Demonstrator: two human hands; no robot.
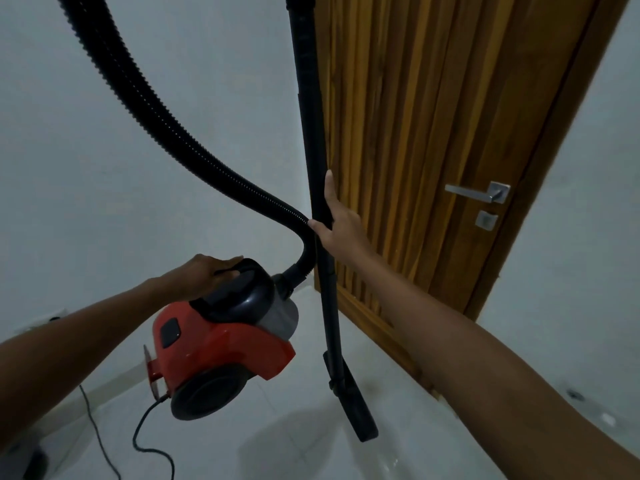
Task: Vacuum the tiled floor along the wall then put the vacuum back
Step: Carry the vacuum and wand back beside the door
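A red and black canister vacuum (221, 341) hangs tilted above the white tiled floor (277, 455). My left hand (204, 275) grips its black top handle. A ribbed black hose (156, 109) loops up from the canister and out of the top of the view. My right hand (337, 223) holds the upright black wand (311, 133), thumb along the tube and fingers wrapped behind it. The black floor nozzle (353, 403) at the wand's lower end hangs just above or on the tiles; I cannot tell which.
A closed wooden door (433, 116) with a metal lever handle (485, 192) stands right behind the wand. White walls (104, 202) flank it on both sides. The black power cord (149, 441) trails from the canister across the floor to the lower left.
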